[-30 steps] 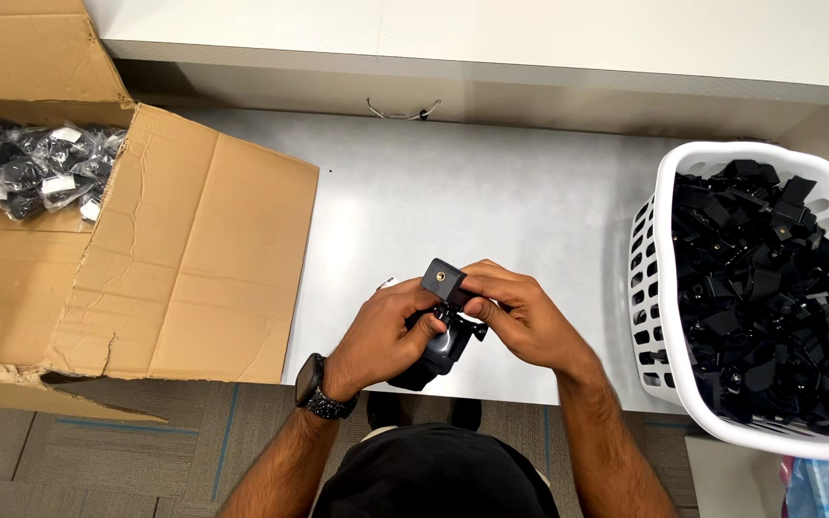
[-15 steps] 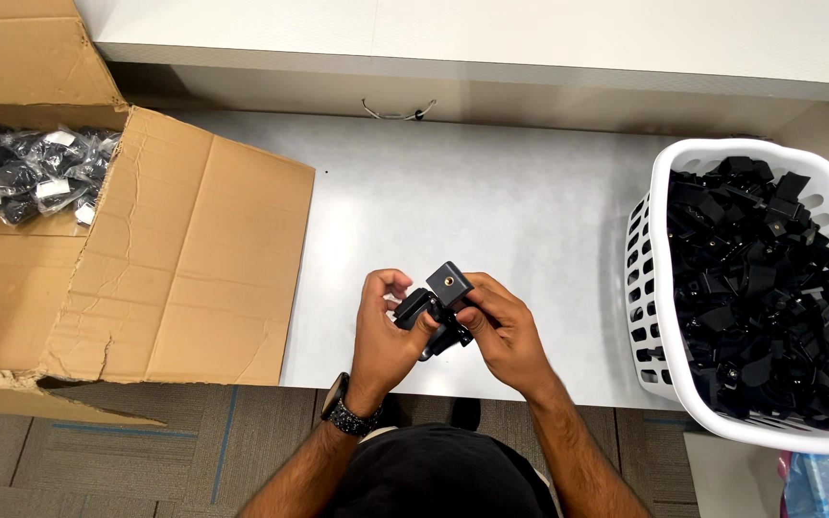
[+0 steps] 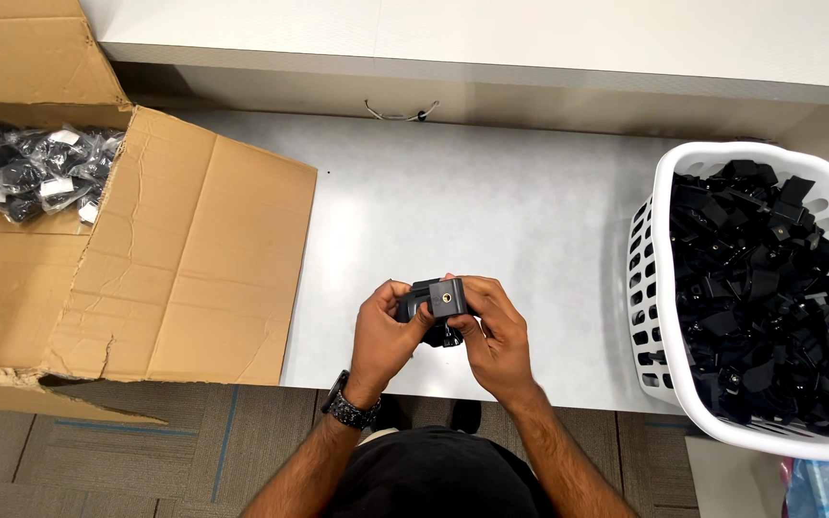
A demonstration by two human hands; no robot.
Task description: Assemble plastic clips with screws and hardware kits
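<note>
Both hands, left hand (image 3: 386, 336) and right hand (image 3: 493, 331), pinch a small black clamp (image 3: 437, 305) over the worktop (image 3: 491, 211) left of the white basket (image 3: 659, 317); it looks light, rigid, best gripped by its sides.

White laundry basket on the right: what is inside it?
The white basket is heaped nearly to its rim with small black parts, like the black part held in both hands over the table. Lower layers and the basket floor are covered.
</note>
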